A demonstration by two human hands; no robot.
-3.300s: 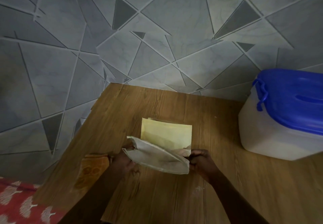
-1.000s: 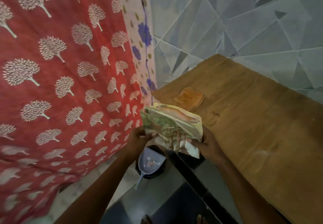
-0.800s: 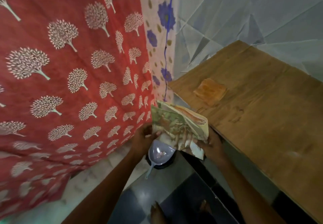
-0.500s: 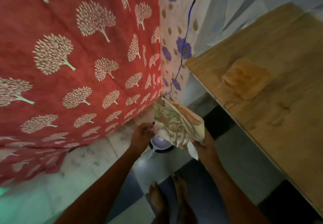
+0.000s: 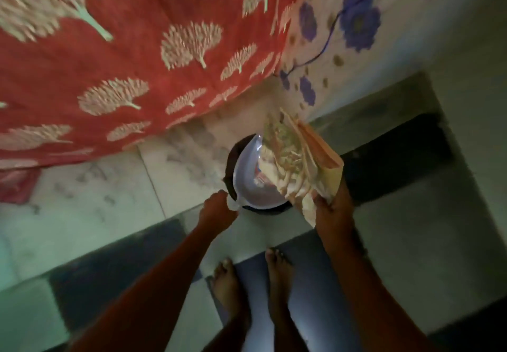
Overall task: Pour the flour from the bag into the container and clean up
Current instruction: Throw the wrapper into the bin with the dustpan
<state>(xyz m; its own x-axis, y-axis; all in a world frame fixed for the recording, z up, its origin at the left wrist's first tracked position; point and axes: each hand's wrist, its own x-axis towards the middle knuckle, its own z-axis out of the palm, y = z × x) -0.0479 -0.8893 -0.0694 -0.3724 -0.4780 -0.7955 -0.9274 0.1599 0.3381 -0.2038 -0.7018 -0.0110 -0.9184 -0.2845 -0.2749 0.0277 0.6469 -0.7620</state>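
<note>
Clean-up step: flattened flour bag (image 5: 296, 159) held at the bin (image 5: 230, 166), not yet dropped.

The right hand (image 5: 332, 211) is clamped on the bag's lower edge. The bag is folded, tilted and just above the dark bin on the floor (image 5: 109, 200). The left hand (image 5: 218, 210) is curled round the handle of a pale lavender plastic piece (image 5: 247, 178) lying over the bin's mouth; lid or dustpan, cannot tell. Container and bench are out of view. Judgement: pouring is finished and disposal is in hand. Next, the left hand tips the piece clear, then the right hand lowers the bag in and releases. The bag looks wide for the opening and may need crushing.
</note>
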